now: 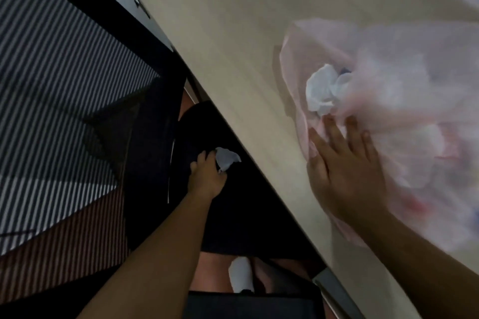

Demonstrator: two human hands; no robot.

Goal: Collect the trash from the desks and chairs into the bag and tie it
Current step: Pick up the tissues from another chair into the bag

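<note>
Pink bag (394,116), striped grey floor (51,65)

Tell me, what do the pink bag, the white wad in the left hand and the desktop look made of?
Pink bag: thin plastic film, it seems; translucent, crinkled, contents show through.
White wad: probably tissue or paper; matte, crumpled.
Desktop: likely laminate with pale wood grain; smooth, matte.

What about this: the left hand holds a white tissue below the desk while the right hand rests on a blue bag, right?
Only the colour is wrong: the head view shows the bag is pale pink, not blue. The left hand does hold the tissue below the desk, and the right hand rests on the bag.
</note>
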